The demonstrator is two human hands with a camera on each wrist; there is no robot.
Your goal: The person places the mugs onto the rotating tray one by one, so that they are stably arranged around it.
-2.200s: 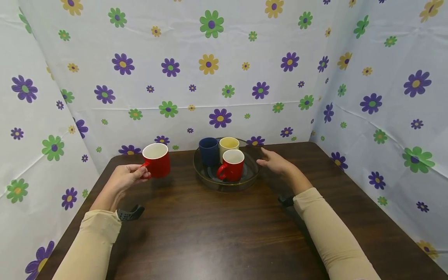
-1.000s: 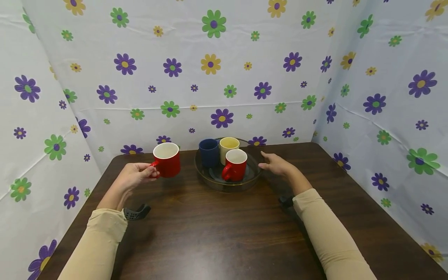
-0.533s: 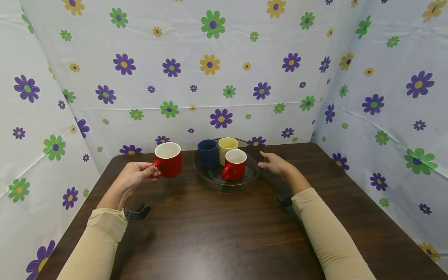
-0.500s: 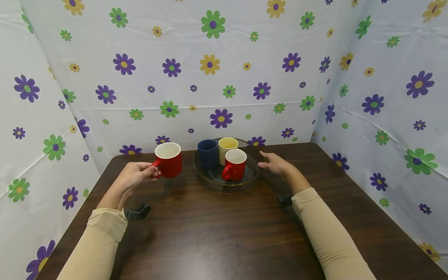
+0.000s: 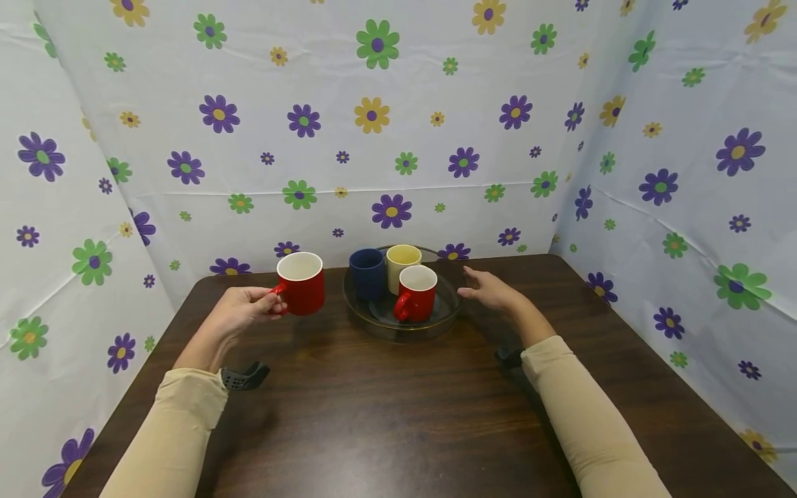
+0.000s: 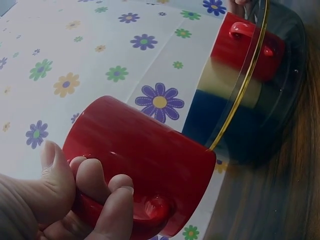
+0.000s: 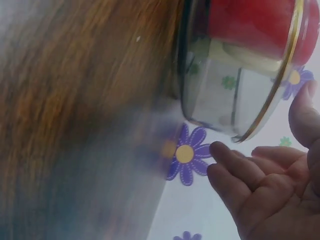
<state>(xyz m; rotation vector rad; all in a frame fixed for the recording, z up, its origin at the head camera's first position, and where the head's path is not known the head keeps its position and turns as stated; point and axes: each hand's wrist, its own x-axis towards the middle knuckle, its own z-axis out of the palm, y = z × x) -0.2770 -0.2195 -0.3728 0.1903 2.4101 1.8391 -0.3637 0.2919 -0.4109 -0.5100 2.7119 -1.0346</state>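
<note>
My left hand point(image 5: 239, 312) grips a red mug point(image 5: 304, 290) with a white inside by its handle, upright above the table. In the left wrist view, thumb and fingers curl round the handle point(image 6: 150, 215). To its right stands a round clear glass dish point(image 5: 398, 332) with a gold rim. In the dish sit a blue cup point(image 5: 367, 278), a yellow cup point(image 5: 394, 277) behind, and a second red mug point(image 5: 422, 304) in front, handle toward the left. My right hand point(image 5: 493, 290) is beside the dish's right side, fingers relaxed, thumb apart, holding nothing.
The dark wooden table point(image 5: 373, 415) runs back to a white cloth wall point(image 5: 249, 152) printed with purple, green and yellow flowers. Similar cloth hangs at the left and right sides. The dish stands near the table's back edge.
Over the first second or so my left hand brought its red mug rightward, closer to the dish; since then it has hardly moved. The right hand stays beside the dish.
</note>
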